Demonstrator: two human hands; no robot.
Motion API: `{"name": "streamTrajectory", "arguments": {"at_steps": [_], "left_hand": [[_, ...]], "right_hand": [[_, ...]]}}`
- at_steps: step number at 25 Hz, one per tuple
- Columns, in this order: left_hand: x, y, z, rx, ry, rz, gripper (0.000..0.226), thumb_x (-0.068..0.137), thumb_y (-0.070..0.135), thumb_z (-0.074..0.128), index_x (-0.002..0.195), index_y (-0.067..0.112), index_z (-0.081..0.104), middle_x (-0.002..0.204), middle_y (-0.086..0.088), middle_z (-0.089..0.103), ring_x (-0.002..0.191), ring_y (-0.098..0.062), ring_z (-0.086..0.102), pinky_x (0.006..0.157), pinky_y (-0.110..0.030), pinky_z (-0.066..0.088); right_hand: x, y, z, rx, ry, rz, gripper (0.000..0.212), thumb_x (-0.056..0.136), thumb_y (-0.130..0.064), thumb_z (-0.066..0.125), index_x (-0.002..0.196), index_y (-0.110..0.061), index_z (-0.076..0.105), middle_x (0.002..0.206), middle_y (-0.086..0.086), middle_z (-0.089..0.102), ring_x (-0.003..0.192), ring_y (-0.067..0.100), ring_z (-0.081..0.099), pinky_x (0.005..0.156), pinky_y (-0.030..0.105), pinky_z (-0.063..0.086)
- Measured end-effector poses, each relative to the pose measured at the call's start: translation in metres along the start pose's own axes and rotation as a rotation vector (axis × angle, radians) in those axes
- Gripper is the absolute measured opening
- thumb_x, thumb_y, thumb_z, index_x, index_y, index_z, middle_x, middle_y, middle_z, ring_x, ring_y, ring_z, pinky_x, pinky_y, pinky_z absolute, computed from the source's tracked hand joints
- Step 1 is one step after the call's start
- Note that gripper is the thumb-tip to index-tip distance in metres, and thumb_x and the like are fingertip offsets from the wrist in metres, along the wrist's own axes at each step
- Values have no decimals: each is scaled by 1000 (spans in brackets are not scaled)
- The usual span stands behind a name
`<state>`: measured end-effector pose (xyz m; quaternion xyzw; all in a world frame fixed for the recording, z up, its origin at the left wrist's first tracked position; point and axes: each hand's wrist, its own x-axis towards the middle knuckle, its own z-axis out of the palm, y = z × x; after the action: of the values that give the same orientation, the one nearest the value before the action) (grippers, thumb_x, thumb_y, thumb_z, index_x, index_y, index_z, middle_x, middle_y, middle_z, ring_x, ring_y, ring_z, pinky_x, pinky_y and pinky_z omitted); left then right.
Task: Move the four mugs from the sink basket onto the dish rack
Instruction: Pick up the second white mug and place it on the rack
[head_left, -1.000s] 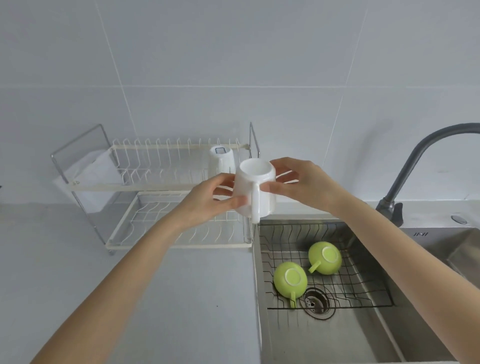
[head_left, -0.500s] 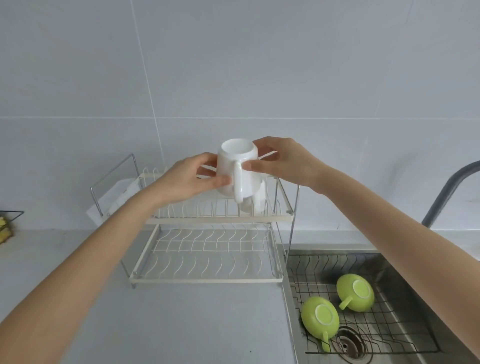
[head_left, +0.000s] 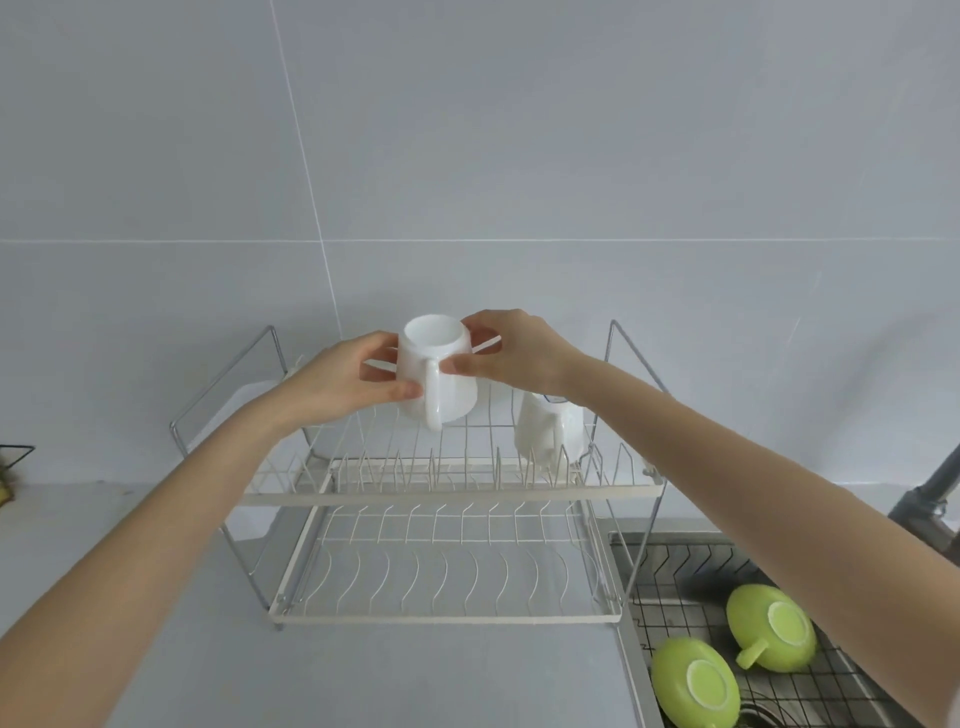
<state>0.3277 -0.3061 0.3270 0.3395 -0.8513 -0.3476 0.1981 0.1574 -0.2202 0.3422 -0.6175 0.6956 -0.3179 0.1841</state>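
Nearest the camera, at lower right, two green mugs (head_left: 732, 657) lie bottom-up in the sink basket (head_left: 670, 582), touching or nearly so, their handles sticking out sideways; each looks glazed, rigid and breakable, and probably wet, so I would take one by the body or the handle rather than by the slick base. Beyond them, on the desk (head_left: 208, 665), stands the dish rack (head_left: 441, 618), its lower tier bare. Over the upper tier the left hand (head_left: 332, 384) and right hand (head_left: 514, 353) hold a white mug (head_left: 436, 374) upside down, handle toward the camera, fingers (head_left: 405, 388) of both hands clamped on its opposite sides. It hangs just above the wires, not yet set down. By its look it is light enough for one hand, but smooth and hard, so it should be lowered gently between the prongs. Another white mug (head_left: 545, 431) already rests on the upper tier, to the right. No brand, label or writing can be read anywhere.
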Motion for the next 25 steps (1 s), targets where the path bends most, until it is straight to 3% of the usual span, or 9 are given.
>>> {"name": "streamTrajectory", "arguments": {"at_steps": [3, 8, 15, 25], "left_hand": [[11, -21, 1, -13, -26, -48, 47, 79, 17, 68, 123, 15, 50, 120, 1, 58, 102, -20, 62, 91, -29, 45], [18, -51, 4, 31, -66, -147, 51, 77, 19, 70, 124, 13, 50, 128, -2, 58, 108, -21, 63, 99, -35, 44], [21, -68, 9, 104, -159, -254, 49, 77, 19, 71, 119, 10, 48, 128, -6, 57, 111, -25, 60, 100, -41, 47], [19, -68, 6, 126, -222, -307, 53, 79, 19, 69, 125, 9, 46, 132, -7, 54, 115, -23, 57, 103, -37, 44]], "right_hand": [[19, 6, 18, -43, -43, 15, 50, 81, -33, 67, 125, -11, 56, 125, 6, 62, 114, 20, 59, 99, 29, 43], [38, 15, 46, -68, -109, 53, 48, 81, -32, 68, 123, -11, 57, 124, 7, 63, 114, 22, 58, 101, 31, 44], [45, 24, 70, -55, -187, 99, 52, 79, -30, 69, 124, -9, 55, 124, 8, 62, 113, 23, 59, 100, 32, 44], [42, 22, 74, -105, -227, 121, 62, 82, -33, 66, 135, -11, 42, 132, 8, 56, 121, 22, 53, 101, 30, 41]]}}
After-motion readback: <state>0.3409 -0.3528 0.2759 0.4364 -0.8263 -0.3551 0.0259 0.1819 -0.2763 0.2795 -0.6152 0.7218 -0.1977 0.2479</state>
